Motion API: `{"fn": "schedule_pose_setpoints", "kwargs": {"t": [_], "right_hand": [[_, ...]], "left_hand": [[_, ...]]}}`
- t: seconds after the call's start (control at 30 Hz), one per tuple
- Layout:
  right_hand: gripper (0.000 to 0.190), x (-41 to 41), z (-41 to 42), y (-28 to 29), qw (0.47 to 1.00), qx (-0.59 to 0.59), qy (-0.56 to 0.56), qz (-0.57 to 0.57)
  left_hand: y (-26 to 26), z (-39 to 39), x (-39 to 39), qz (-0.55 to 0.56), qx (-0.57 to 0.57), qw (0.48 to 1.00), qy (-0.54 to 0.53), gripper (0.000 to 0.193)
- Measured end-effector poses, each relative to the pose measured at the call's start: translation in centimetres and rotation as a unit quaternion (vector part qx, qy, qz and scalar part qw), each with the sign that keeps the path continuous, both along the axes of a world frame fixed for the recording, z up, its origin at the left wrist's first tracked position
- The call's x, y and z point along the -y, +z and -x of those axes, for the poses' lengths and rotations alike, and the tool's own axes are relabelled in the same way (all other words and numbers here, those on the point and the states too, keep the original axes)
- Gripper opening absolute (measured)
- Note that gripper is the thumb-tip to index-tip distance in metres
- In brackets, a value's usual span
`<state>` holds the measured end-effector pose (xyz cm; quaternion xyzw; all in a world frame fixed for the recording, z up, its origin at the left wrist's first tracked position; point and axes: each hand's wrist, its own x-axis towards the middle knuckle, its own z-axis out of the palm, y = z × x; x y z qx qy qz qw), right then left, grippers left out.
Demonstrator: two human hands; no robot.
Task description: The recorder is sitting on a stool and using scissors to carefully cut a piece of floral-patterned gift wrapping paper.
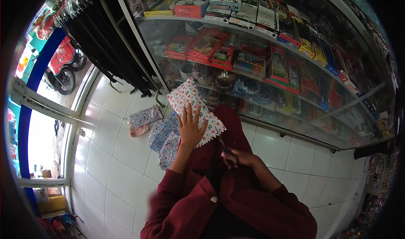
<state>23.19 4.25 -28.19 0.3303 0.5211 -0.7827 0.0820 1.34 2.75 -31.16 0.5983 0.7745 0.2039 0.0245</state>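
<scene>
A white floral fabric piece (190,95) with red and orange flowers lies over my lap, its near edge cut in a zigzag. Flat on top of it rests my left hand (190,125), fingers spread. My right hand (235,158) grips a pair of scissors (221,140) by dark handles, the blades pointing up at the fabric's zigzag corner. Whether the blades touch the cloth is hard to tell. Blue and grey floral fabric pieces (169,150) are partly hidden under my left forearm. Further left on the floor lie a folded grey floral piece (146,116) and a peach floral piece (138,131).
A glass display case (202,90) with boxed pens and stationery stands close in front. Black garments (114,49) hang from a rack at the upper left. White floor tiles (123,166) extend beside me. A glass door frame (47,109) opens outside, where a motorcycle wheel (65,81) shows.
</scene>
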Motion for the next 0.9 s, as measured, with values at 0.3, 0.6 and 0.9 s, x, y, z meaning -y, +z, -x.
{"fn": "schedule_pose_setpoints", "kwargs": {"t": [0.3,0.6,0.9], "right_hand": [[0.048,-3.5,0.0,0.0,0.983,-0.032,0.173,-0.048],[0.057,-4.0,1.0,-0.2,0.969,0.025,0.237,-0.069],[0.058,-4.0,0.8,-0.5,0.973,0.011,0.221,-0.057]], "left_hand": [[0.9,1.8,0.1,0.01,-0.016,0.995,-0.097,0.056],[0.9,2.0,0.1,0.008,-0.021,0.994,-0.109,0.056],[0.7,2.1,0.2,0.005,-0.019,0.994,-0.111,0.056]]}}
